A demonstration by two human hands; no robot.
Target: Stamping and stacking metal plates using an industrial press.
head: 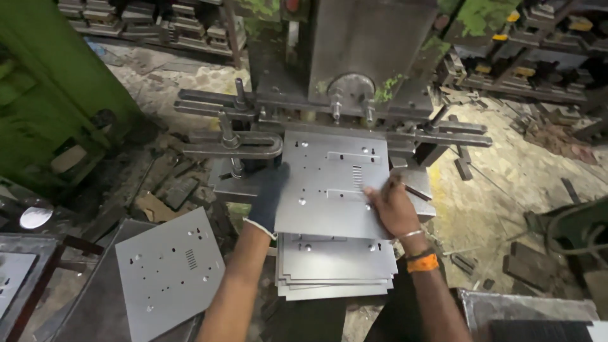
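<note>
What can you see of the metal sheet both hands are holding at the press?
The metal sheet is a flat, grey, roughly square plate, punched with small round holes, two long slots and a grille of short slits. It lies nearly level on the press bed, above a stack of sheets. The gloved left hand grips its left edge; the bare right hand rests on its right edge.
</note>
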